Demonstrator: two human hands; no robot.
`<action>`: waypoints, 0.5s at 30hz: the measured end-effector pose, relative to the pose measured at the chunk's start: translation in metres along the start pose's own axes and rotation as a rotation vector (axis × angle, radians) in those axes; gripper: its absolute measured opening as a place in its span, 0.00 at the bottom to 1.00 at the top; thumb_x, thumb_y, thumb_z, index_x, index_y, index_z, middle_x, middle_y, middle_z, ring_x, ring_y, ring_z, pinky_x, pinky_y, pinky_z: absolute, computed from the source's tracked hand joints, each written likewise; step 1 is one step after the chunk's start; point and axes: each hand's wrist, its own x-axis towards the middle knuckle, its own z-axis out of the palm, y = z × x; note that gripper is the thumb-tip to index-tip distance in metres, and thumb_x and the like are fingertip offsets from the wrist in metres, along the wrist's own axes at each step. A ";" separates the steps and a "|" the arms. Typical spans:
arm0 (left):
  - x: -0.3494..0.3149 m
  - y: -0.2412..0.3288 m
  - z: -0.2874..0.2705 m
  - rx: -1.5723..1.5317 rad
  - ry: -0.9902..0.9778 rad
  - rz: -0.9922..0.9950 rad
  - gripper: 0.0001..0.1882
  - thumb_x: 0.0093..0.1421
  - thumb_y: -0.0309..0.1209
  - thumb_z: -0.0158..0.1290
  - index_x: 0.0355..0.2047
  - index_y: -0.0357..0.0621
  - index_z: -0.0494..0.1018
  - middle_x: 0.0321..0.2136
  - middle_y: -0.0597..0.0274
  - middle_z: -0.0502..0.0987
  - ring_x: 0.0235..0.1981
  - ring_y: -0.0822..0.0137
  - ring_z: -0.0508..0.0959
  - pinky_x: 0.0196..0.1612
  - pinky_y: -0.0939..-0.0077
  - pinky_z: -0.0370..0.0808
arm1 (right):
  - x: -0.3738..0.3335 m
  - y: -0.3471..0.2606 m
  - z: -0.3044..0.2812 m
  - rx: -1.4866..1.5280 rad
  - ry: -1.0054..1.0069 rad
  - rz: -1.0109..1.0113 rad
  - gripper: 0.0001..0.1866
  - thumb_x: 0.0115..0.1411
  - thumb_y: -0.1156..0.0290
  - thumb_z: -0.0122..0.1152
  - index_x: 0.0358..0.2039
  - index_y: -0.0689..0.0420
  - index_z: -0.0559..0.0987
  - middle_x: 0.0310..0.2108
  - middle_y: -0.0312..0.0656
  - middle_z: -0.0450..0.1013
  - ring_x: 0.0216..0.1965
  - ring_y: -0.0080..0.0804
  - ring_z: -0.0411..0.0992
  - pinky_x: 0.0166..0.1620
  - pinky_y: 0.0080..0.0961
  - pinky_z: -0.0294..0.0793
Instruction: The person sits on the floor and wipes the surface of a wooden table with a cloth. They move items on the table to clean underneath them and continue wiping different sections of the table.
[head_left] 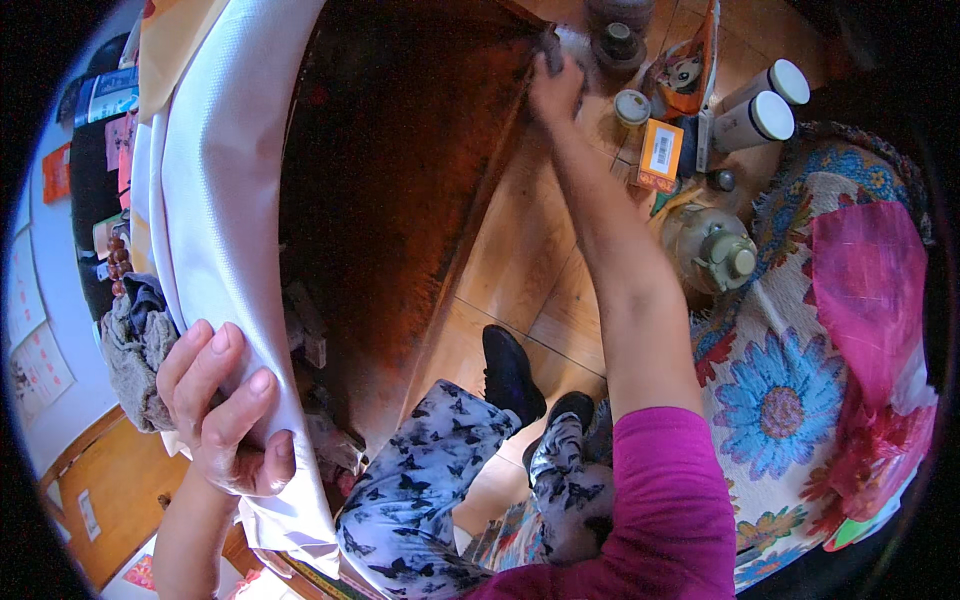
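My left hand (225, 420) is at the left, its fingers apart against the edge of a white cloth (225, 200) that drapes downward. Beside it lies a crumpled grey cloth (140, 345). My right arm reaches far forward. At the far corner of a large dark brown panel (400, 150) with a worn surface, my right hand (556, 88) closes on a small dark grey rag (549, 45). The rag is at the panel's edge, and part of it is hidden by the fingers.
On the wooden floor (520, 255) at the right stand a lidded glass jug (700, 245), an orange box (660, 150), a small jar (632, 107) and two white-lidded containers (770, 115). A flowered cover (770, 350) with a pink plastic bag (870, 290) fills the right side. My shoes (512, 375) are below.
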 end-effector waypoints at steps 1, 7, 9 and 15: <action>0.002 -0.001 0.001 0.003 0.004 0.001 0.23 0.61 0.44 0.52 0.54 0.49 0.74 0.57 0.42 0.74 0.60 0.40 0.71 0.63 0.49 0.66 | -0.010 0.014 0.007 -0.017 0.013 -0.043 0.24 0.61 0.69 0.64 0.57 0.62 0.73 0.58 0.57 0.67 0.60 0.58 0.65 0.64 0.48 0.63; -0.003 -0.003 -0.013 0.062 -0.087 -0.025 0.25 0.63 0.45 0.50 0.56 0.46 0.72 0.61 0.36 0.69 0.63 0.35 0.68 0.65 0.43 0.61 | -0.249 -0.039 0.015 0.004 0.046 -0.043 0.18 0.66 0.73 0.58 0.56 0.59 0.73 0.54 0.52 0.72 0.58 0.53 0.67 0.64 0.45 0.62; -0.002 -0.005 -0.014 0.059 -0.084 -0.023 0.25 0.63 0.45 0.50 0.56 0.46 0.72 0.61 0.36 0.69 0.63 0.35 0.68 0.65 0.43 0.61 | -0.268 -0.047 0.009 -0.020 0.025 -0.076 0.19 0.65 0.76 0.56 0.57 0.58 0.73 0.54 0.52 0.72 0.59 0.53 0.67 0.64 0.45 0.62; 0.006 -0.007 -0.009 0.039 -0.058 0.002 0.25 0.63 0.46 0.49 0.56 0.45 0.72 0.61 0.36 0.69 0.63 0.35 0.67 0.66 0.42 0.60 | -0.156 0.000 0.006 -0.096 -0.054 0.138 0.25 0.63 0.76 0.58 0.61 0.58 0.69 0.53 0.53 0.74 0.52 0.57 0.73 0.58 0.42 0.71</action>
